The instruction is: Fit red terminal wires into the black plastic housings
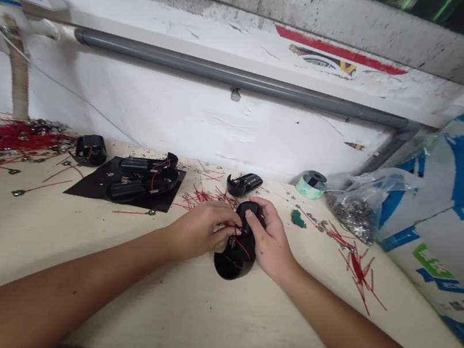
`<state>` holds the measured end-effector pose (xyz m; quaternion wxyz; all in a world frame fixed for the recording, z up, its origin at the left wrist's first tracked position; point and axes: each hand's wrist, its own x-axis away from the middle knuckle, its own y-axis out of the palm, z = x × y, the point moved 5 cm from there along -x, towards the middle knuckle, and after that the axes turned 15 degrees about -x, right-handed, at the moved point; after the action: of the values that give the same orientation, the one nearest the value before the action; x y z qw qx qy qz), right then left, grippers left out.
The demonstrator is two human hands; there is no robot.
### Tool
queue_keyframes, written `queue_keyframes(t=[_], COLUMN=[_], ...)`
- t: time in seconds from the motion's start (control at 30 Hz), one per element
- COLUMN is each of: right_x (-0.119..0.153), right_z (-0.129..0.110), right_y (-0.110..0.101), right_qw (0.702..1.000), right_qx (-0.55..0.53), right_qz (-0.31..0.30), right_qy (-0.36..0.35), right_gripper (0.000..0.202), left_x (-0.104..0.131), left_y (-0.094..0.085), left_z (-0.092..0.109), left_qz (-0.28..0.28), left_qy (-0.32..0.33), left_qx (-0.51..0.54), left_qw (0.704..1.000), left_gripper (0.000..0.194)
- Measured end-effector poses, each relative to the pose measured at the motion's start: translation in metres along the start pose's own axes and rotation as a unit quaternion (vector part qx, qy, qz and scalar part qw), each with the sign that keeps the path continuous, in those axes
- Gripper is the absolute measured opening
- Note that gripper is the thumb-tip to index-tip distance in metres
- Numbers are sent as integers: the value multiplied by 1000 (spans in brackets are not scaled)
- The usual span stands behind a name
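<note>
A black plastic housing with a red wire inside is held over the middle of the table. My right hand wraps round its right side, thumb on top. From the left, my left hand pinches at the housing's middle, where a thin dark wire shows by the fingertips; exactly what is pinched is too small to make out. Just behind the hands lie a similar black housing and a pile of red wires.
At the left are more black housings on a black sheet and a heap of red wires with metal tabs. To the right stand a tape roll, a green piece, a plastic bag of metal parts and a large carton.
</note>
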<state>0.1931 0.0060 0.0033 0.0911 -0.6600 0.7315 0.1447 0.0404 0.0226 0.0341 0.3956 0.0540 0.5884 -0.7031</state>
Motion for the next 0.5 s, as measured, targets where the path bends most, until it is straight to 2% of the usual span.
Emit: queue_keyframes(t=[0.1, 0.2, 0.37, 0.5], right_x=[0, -1, -1, -1], right_z=[0, 1, 2, 2], right_y=[0, 0, 0, -1], right_qw=[1000, 1000, 1000, 1000], right_qx=[6, 4, 5, 0], right_qz=[-2, -4, -10, -10], right_qy=[-6, -5, 3, 6], right_gripper=[30, 30, 29, 28], left_x=[0, -1, -2, -1], left_y=[-1, 1, 9, 13], left_z=[2, 2, -7, -10], left_qz=[2, -18, -41, -47], left_qy=[15, 12, -68, -107], left_qx=[2, 2, 81, 115], left_qw=[1000, 1000, 994, 986], left_gripper=[13, 14, 11, 10])
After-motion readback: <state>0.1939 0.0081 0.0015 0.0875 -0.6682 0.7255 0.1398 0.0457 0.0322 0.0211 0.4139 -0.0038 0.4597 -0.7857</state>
